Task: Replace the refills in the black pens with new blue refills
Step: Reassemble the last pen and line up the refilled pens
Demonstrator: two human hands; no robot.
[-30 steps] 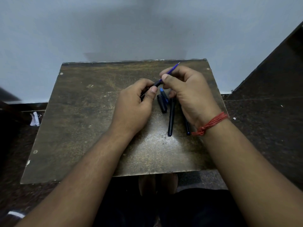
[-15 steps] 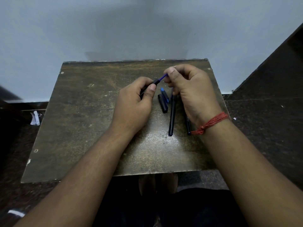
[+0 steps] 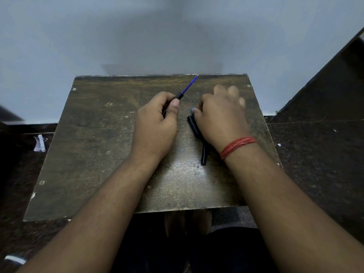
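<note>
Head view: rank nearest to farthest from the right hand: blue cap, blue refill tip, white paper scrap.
1. blue cap: at the right hand's fingertips, touching or nearly.
2. blue refill tip: up-left, sticking from the left-held pen.
3. white paper scrap: far left, on the floor.

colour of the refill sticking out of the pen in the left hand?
Blue refill, with a pale tip, protruding from the black pen barrel in the left hand. Head view.
</note>
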